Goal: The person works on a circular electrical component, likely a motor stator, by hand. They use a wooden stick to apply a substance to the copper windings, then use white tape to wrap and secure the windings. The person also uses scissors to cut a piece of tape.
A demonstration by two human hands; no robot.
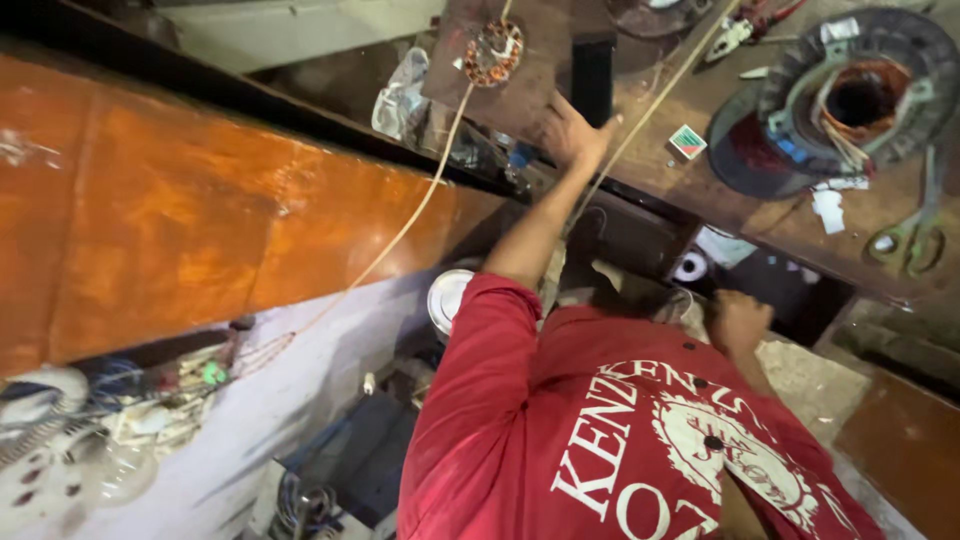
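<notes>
Seen from above and at a steep tilt, over a red printed shirt (620, 440). Left arm stretched out nearly straight from the red sleeve, forearm bare, reaching up to the edge of the dark, grimy counter (700, 110). Left hand (575, 132) laid on that edge, palm down, fingers spread and loosely curled over the lip beside a black upright post (592, 80); partly open, gripping nothing that shows, though a pale cord (420, 205) runs close past the wrist. Same cord traced from a small round copper-wound coil (493, 52) on a rusty plate (510, 60), slanting down across the orange-brown panel (200, 210) toward a clutter of wires at lower left. Right arm bent and kept close to the body, right hand (740, 320) closed into a loose fist at the dark opening under the counter, near a small white ring-shaped part (691, 267); cannot tell whether anything is held inside it. On the counter, well apart from both hands: a large round motor stator with copper windings (860, 95), a small green and red box (687, 142), green-handled scissors (912, 240) and red-handled pliers (745, 25). A round metal lid (447, 298) just beside the left elbow.
</notes>
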